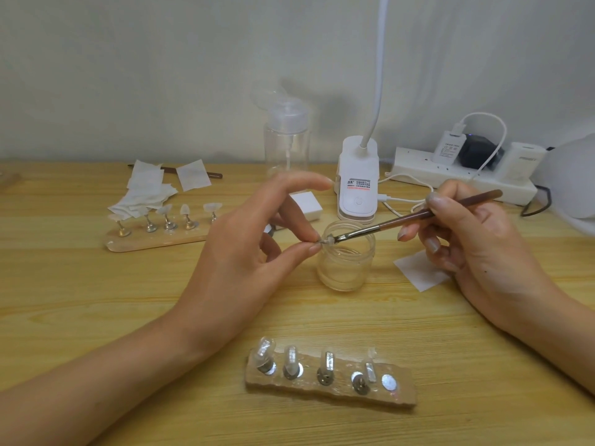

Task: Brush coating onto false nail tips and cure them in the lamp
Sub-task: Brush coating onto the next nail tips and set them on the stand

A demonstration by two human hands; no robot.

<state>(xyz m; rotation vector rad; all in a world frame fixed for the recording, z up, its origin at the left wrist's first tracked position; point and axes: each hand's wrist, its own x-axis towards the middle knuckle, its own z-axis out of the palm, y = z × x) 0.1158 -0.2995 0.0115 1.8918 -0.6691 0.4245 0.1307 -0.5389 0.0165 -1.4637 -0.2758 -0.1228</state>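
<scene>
I see my left hand (244, 252) pinching one nail tip (327, 240) above the open jar (347, 268), with my right hand (467, 233) gripping the brush (418, 217) against it. I judge coating is under way and curing is left; the near holder (328, 386) has one bare spot. The label print on the clip lamp (355, 181) is too small to read
</scene>
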